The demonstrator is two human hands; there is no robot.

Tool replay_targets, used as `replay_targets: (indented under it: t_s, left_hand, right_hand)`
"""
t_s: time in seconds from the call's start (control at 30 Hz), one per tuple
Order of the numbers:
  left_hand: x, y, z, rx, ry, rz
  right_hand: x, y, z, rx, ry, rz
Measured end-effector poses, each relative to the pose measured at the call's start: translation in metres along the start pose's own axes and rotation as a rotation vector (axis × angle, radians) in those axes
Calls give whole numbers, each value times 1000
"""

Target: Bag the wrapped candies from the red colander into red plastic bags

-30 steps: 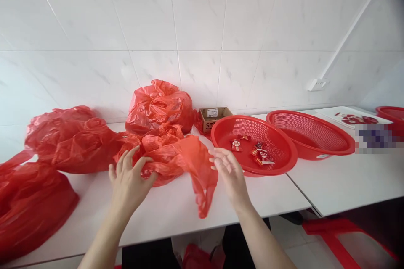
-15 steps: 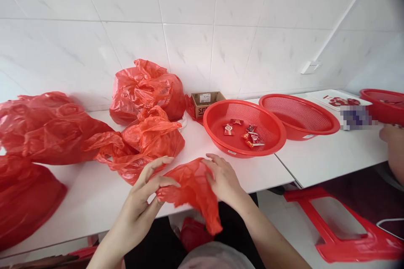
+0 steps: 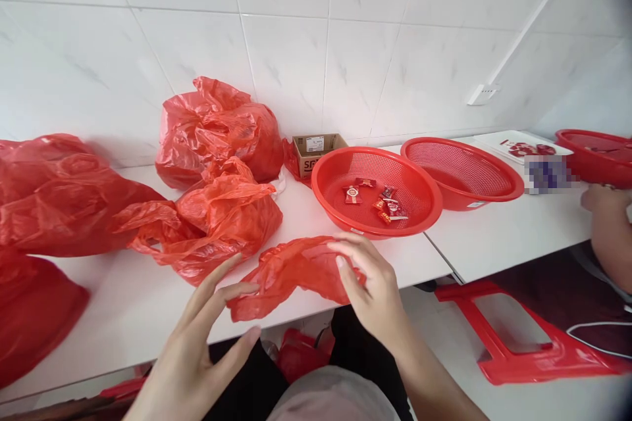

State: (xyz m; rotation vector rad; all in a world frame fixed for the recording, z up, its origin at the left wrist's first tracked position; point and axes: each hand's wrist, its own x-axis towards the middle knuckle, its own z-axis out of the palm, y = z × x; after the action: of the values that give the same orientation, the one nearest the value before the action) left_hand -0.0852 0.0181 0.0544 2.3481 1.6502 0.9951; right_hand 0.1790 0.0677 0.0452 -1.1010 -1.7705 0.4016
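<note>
Step in hand, by appearance: handling the slack red plastic bag [image 3: 296,268], located at the front edge of the white surface [image 3: 405,260] between both hands. Left hand [image 3: 197,335]: fingers and thumb spread wide, fingertips at the film, no grip. Right hand [image 3: 375,289]: fingers partly curled over the bag's right end; pinch cannot be confirmed. A further move calls for thumb opposition on both sides. Clearances: filled bag [image 3: 232,223] near, left; a strip of surface separates the colander [image 3: 345,168] behind.

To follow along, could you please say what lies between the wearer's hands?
The head view shows a loose red bag between left hand and right hand.
</note>
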Motion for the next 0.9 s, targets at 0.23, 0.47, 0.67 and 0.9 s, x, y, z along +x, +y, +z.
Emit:
replay_targets:
  t_s: [0.23,0.47,0.67,0.9]
  left_hand:
    - [21,22,82,151,149,27]
    - [39,-7,115,237,-116,-108]
    - [62,-48,88,346,-128,-220]
    - [66,-68,71,340,-109,-254]
  right_hand:
    - [-10,12,43,-98,-285,-4]
    - [-18,36,49,-207,-548,70]
    - [-13,55,26,-304,-568,315]
    - [-3,50,3,-443,-652,270]
